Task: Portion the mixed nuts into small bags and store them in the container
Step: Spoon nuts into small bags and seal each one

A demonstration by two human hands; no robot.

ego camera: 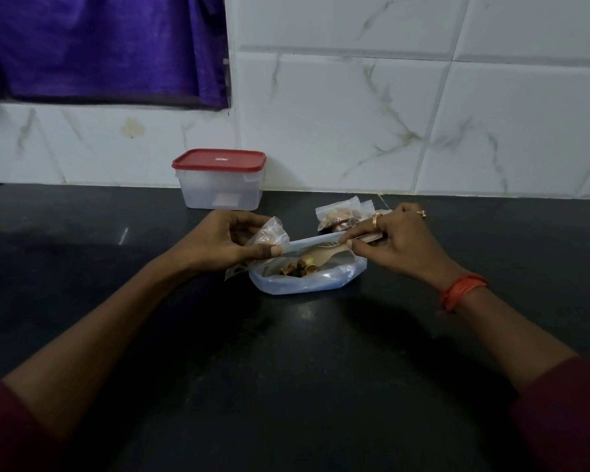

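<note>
A large clear bag (pixel 321 279) of mixed nuts (pixel 295 268) lies open on the black counter. My left hand (pixel 225 240) pinches the left end of the bag's rim and also holds a small clear bag (pixel 269 231). My right hand (pixel 395 238) pinches the rim's right end and grips a pale plastic spoon (pixel 324 255) whose bowl dips into the nuts. Small filled bags (pixel 339 214) sit behind the right hand. A clear container with a red lid (pixel 220 180) stands shut by the wall.
The black counter (pixel 286 369) runs wide on both sides and toward me. A white marble-tiled wall (pixel 423 114) rises behind it. A purple curtain (pixel 99 46) hangs at the upper left.
</note>
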